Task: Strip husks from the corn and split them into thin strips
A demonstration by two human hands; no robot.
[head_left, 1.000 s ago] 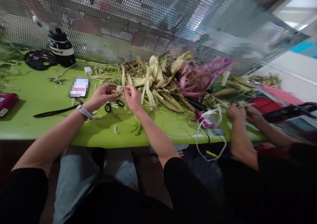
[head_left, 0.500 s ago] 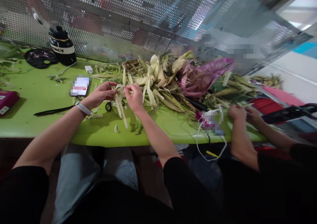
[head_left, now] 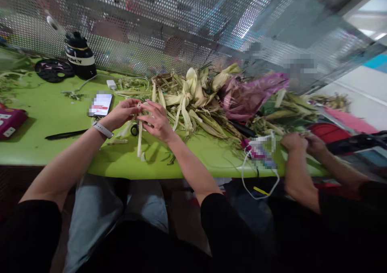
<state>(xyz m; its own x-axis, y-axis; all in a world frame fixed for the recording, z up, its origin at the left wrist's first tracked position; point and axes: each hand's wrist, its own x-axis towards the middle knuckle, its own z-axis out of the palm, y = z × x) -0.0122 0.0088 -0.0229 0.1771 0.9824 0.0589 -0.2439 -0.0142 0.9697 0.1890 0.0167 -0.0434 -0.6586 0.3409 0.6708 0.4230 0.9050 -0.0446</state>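
Note:
My left hand (head_left: 121,113) and my right hand (head_left: 156,120) meet over the green table (head_left: 45,116), both pinching pale corn-husk strips (head_left: 140,133). The strips hang down from my fingers toward the table. A white watch sits on my left wrist. Black scissors (head_left: 134,130) lie on the table just under my hands, partly hidden by the strips. A big pile of corn husks (head_left: 193,100) lies right behind my right hand.
A phone (head_left: 101,104) lies left of my hands, a black strap (head_left: 65,135) nearer the front edge. A black bottle (head_left: 80,59) and a perforated metal screen (head_left: 181,23) stand behind. A pink bag (head_left: 248,96) rests in the pile. Another person's hands (head_left: 300,143) work at the right.
My hands have pulled the husk strips out of the pile and lifted them a little; the strips now dangle lower between my hands. The view has shifted slightly.

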